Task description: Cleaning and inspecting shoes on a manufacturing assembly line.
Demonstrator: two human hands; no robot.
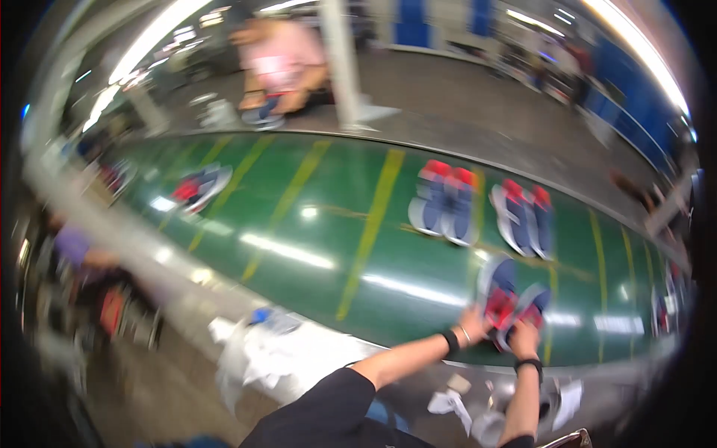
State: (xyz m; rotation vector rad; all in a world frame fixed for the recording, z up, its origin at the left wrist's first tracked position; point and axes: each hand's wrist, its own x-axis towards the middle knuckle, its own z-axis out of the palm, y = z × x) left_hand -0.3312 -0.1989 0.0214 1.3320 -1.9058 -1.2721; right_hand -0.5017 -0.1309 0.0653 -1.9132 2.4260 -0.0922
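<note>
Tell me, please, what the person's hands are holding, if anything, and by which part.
The left hand and right hand seemingly hold two navy-and-red shoes, one each, by the red heel ends; blur hides finger placement.

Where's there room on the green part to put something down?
There's a wide bare stretch of green belt between the single shoe at left and the left pair of shoes. Another bare patch is right of the right pair. It's crowded around both pairs and the held shoes by the left hand and right hand.
</note>
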